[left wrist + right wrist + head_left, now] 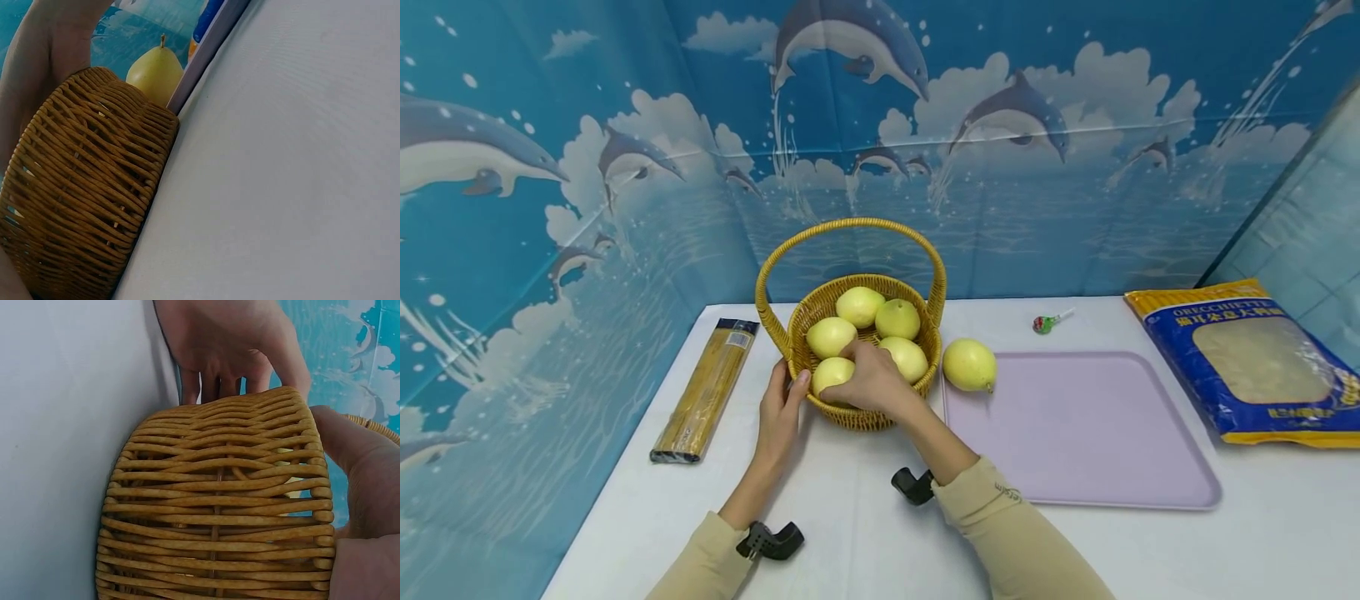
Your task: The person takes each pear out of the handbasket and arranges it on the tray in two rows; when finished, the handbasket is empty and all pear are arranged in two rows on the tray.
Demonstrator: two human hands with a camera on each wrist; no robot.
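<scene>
Pears (860, 306) lie in two places: five show inside the wicker basket (859, 421), and a lone pear (970, 364) sits at the back left corner of the lilac tray (1082, 425). The right hand (880, 379) has its fingers curled round the front pear (832, 375), down in the basket, while the left hand (781, 415) clasps the rim. Which way the fruit is travelling cannot be told, so the work seems either barely begun or nearly done.
</scene>
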